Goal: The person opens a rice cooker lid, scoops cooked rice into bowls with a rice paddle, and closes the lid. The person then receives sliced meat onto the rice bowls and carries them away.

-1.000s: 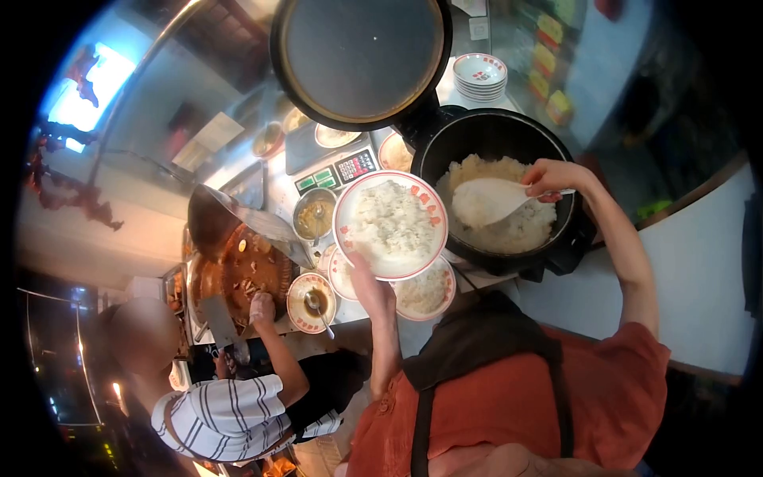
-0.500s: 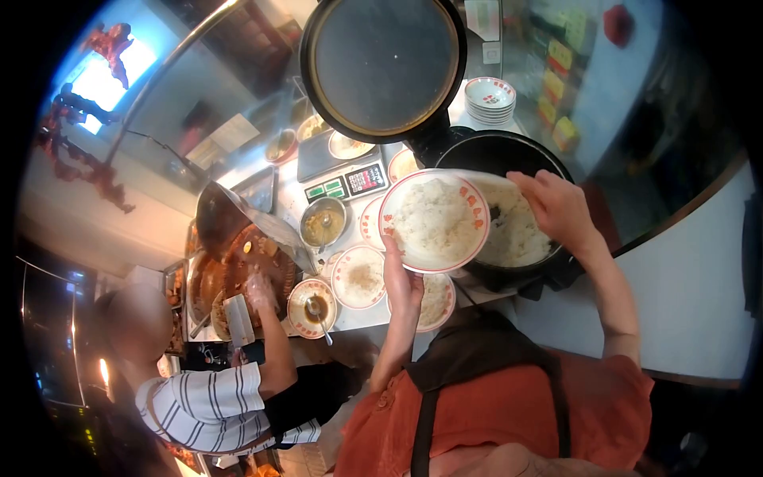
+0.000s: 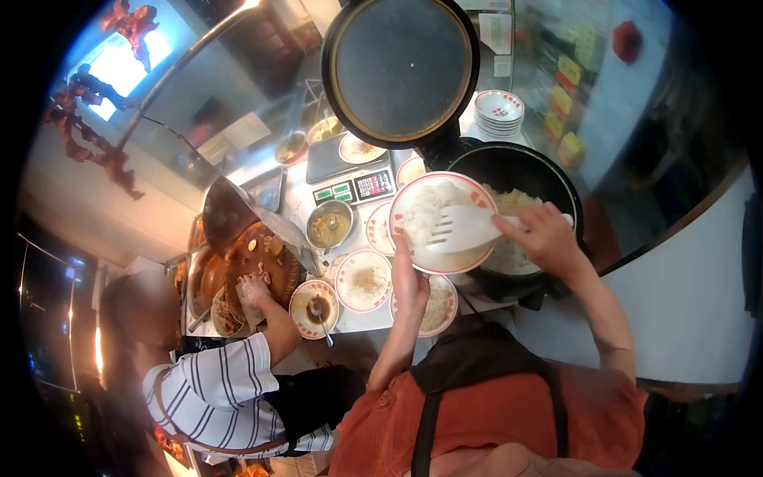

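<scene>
My left hand (image 3: 410, 280) is closed on the near left rim of a red-patterned plate (image 3: 480, 195), holding it tilted above the counter. White rice (image 3: 429, 205) lies on that plate. In my right hand (image 3: 550, 238) is a white pronged rice paddle (image 3: 469, 226), its prongs lying over the rice. Behind the plate stands a black rice cooker (image 3: 569, 208) with rice inside and its round lid (image 3: 401, 71) raised. Below the held plate, another plate of rice (image 3: 438, 312) sits partly hidden by my left hand.
To the left, a co-worker's hand (image 3: 256, 291) is over a round chopping board (image 3: 261, 262). Nearby are a sauce bowl with a spoon (image 3: 315, 308), a metal bowl (image 3: 329, 226), a rice plate (image 3: 364, 280) and a digital scale (image 3: 354, 188). Stacked bowls (image 3: 499, 111) stand behind the cooker.
My right hand has brought the rice paddle up from the cooker and over the held plate. The co-worker's hand and blade have shifted on the chopping board.
</scene>
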The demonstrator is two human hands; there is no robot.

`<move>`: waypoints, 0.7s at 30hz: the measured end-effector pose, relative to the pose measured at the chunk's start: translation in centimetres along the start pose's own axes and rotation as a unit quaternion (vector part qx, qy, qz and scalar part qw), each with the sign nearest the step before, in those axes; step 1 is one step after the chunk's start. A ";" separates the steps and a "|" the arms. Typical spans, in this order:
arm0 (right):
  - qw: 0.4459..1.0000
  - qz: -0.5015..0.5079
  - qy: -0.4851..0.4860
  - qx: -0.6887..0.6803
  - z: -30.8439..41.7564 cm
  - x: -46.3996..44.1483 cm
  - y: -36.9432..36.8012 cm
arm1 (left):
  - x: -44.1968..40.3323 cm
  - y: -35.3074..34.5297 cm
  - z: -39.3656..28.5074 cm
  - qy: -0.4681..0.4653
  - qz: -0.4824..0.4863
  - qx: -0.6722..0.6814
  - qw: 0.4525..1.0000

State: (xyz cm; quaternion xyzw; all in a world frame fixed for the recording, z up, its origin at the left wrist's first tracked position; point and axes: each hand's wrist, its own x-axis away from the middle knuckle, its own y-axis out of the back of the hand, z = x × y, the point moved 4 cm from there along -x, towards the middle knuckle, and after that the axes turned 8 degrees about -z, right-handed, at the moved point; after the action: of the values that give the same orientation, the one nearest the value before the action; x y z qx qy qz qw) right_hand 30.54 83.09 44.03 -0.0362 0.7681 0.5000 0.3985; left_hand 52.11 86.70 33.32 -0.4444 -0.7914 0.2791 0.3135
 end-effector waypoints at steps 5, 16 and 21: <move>0.997 0.016 0.069 -0.036 0.6 -0.3 -0.4 | 0.6 0.1 -0.4 -0.003 0.039 -0.036 0.999; 0.999 -0.013 -0.045 0.020 -1.9 -0.9 -0.4 | 0.4 0.4 -0.9 -0.012 0.026 -0.054 0.998; 0.997 0.015 0.000 -0.073 -0.5 0.5 1.4 | 0.0 0.3 -1.1 -0.012 0.029 -0.029 0.999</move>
State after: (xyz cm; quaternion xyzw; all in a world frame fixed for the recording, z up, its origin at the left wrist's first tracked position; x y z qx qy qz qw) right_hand 29.26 83.55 44.78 -0.0536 0.7298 0.5609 0.3871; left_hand 53.08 87.02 33.84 -0.4725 -0.7897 0.2701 0.2830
